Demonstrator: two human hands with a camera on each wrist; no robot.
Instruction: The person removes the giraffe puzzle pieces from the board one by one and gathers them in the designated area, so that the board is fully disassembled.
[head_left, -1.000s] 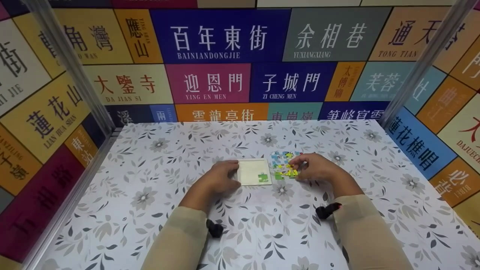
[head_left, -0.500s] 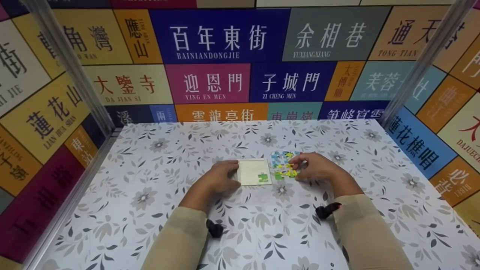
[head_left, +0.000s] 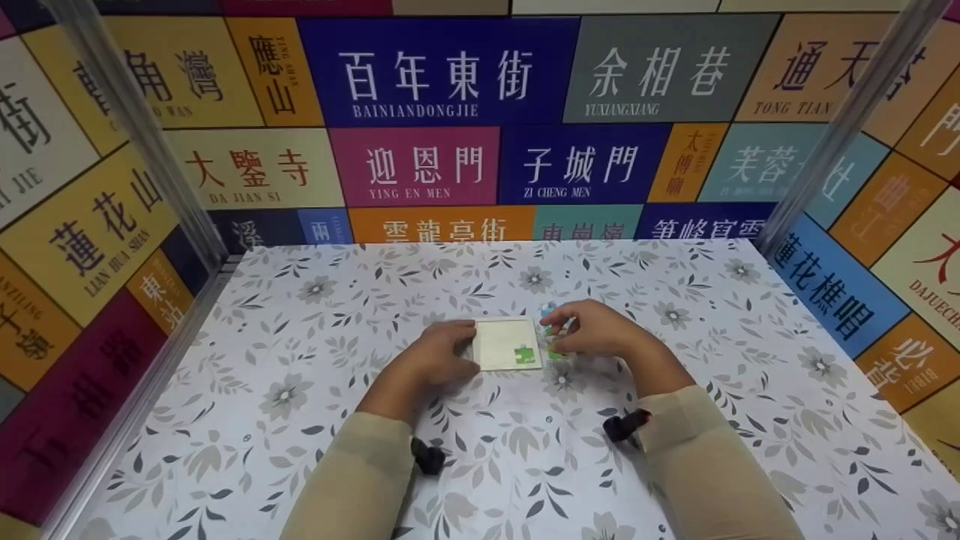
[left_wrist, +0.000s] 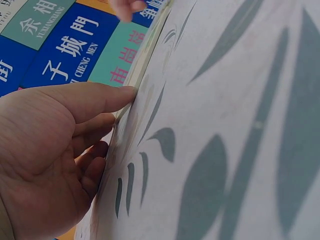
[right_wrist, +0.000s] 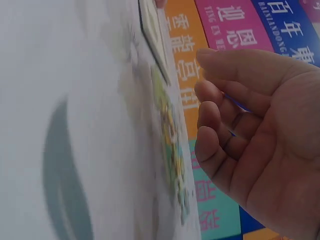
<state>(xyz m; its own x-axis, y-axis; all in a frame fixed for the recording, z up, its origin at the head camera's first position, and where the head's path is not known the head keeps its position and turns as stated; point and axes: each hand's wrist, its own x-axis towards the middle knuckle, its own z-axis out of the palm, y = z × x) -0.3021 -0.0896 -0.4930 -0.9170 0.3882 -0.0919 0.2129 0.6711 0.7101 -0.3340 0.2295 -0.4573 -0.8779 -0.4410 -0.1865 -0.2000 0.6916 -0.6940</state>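
Note:
A square, cream puzzle tray lies on the table with one green puzzle piece in its near right corner. My left hand holds the tray at its left side, thumb at the near corner and fingers toward the far one. In the left wrist view its thumb touches the tray's edge. Right of the tray, my right hand hovers over colourful loose puzzle pieces and hides most of them in the head view. Its fingers are loosely bent, apart from the thumb, with nothing visible between them.
A white tablecloth with grey leaves and flowers covers the table. Panels with large printed characters stand behind and at both sides, with metal posts at the corners. A small black camera sits at each wrist.
My right hand has moved left over the loose pieces, toward the tray, and now covers more of them. The left hand and the tray stay where they were.

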